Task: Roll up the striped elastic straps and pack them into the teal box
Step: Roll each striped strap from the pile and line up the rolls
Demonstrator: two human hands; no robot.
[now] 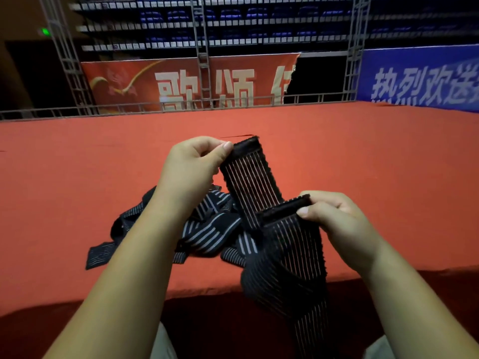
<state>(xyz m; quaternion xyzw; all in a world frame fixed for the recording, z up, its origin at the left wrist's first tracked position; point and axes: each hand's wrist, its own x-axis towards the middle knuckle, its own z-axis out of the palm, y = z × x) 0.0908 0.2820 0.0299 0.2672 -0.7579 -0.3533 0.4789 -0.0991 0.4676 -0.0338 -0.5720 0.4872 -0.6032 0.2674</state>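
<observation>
Pinching 2 ends of striped strap (250, 182): 1 in left hand (191, 164), 1 in right hand (334, 216); strap pile (212, 229) beneath left wrist.

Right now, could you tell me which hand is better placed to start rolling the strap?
Probably the right hand: it pinches the strap near the body; the left hand holds another end raised.

Two hands, left hand (193, 164) and right hand (337, 221), above the red table (375, 156), pinch two strap ends (246, 146) (285, 206). One tangled pile (207, 229) lies on that table, perhaps four straps.
</observation>
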